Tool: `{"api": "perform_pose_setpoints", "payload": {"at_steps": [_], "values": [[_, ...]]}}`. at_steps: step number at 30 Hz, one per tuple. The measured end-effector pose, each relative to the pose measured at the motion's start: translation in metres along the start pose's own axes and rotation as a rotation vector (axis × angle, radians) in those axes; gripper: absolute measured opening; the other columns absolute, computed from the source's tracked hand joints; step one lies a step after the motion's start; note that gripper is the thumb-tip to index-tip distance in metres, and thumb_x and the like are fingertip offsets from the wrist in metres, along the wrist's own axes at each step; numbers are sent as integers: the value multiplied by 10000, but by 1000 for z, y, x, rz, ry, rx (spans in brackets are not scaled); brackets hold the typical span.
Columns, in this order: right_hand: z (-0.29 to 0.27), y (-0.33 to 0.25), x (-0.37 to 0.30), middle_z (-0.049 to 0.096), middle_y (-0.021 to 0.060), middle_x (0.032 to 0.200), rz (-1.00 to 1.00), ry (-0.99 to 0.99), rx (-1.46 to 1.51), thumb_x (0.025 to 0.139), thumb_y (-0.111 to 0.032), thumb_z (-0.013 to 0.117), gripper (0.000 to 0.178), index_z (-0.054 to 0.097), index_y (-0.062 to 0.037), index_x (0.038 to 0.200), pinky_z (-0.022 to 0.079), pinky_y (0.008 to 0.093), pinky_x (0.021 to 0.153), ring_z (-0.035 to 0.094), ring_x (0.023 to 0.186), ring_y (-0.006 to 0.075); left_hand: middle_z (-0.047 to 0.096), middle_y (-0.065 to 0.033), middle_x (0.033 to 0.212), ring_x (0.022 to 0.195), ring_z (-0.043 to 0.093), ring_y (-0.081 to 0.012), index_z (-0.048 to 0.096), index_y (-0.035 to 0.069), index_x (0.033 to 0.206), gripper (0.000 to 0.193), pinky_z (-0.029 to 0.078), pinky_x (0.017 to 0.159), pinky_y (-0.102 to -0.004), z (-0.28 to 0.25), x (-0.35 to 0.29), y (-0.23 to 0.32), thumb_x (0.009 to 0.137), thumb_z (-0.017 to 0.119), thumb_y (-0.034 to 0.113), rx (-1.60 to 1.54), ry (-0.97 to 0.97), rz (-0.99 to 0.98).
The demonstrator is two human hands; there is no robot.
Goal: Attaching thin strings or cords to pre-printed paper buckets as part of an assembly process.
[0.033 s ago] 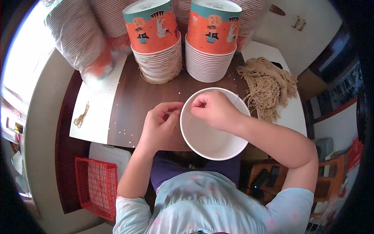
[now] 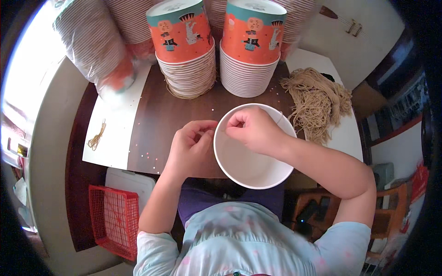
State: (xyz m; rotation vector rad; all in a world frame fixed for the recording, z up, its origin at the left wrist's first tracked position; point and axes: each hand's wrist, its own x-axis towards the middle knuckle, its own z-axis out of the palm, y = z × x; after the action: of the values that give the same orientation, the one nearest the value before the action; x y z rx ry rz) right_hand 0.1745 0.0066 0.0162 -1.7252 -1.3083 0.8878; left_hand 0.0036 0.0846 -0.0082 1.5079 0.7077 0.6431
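A white paper bucket [image 2: 251, 168] leans at the table's near edge in front of me, its open mouth facing up. My right hand [image 2: 252, 129] reaches inside it, fingers pinched together close to the inner left wall. Whatever those fingertips hold is too small to make out. Outside the bucket, my left hand [image 2: 191, 140] is at the left rim with thumb and fingers curled together; their contents are hidden. A thin light cord [image 2: 280, 117] shows at the bucket's upper right rim.
Two stacks of upturned orange-and-teal buckets [image 2: 182, 41] [image 2: 254, 41] stand at the table's far side, with plastic-wrapped stacks [image 2: 90, 43] behind. A tan cord heap [image 2: 317, 99] lies right, a small cord bundle [image 2: 96, 136] left. Below left is a red basket [image 2: 115, 221].
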Motion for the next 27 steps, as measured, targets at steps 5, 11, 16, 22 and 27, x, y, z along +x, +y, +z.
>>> {"api": "perform_pose_setpoints", "payload": {"at_steps": [5,11,16,22,27], "values": [[3,0,2,643,56,717,16,-14,44,798,-125,636,123,656,-7,768,472,292,585,592,648,125,642,-37,877,719,572,-54,601,-42,1112,217,465,609,-193,-2,1,-6,927,545,56,89,-41,46],[4,-1,1,620,-6,686,68,-53,47,843,-130,643,146,661,-5,769,446,242,572,543,648,49,665,-71,795,702,606,-110,640,-45,1035,199,487,615,-252,-1,-3,1,864,580,37,110,-87,57],[0,-8,-5,634,4,691,119,-77,19,841,-139,647,148,681,-1,800,454,243,591,551,659,51,655,-168,809,704,647,-270,648,-31,947,155,511,643,-335,3,-12,17,803,608,12,476,-64,301],[-19,-17,-17,662,62,772,131,-253,72,826,-208,669,315,645,-5,1065,486,283,653,599,703,110,632,-175,746,654,633,-264,623,-36,842,109,496,589,-347,24,-18,14,778,637,51,558,17,412],[-62,-61,-56,652,103,837,-119,-246,-655,732,-303,737,468,618,-28,1091,500,351,674,631,714,245,609,-11,708,635,530,-55,617,-29,826,115,413,562,-204,8,-23,-2,847,574,75,10,-24,-21]]}}
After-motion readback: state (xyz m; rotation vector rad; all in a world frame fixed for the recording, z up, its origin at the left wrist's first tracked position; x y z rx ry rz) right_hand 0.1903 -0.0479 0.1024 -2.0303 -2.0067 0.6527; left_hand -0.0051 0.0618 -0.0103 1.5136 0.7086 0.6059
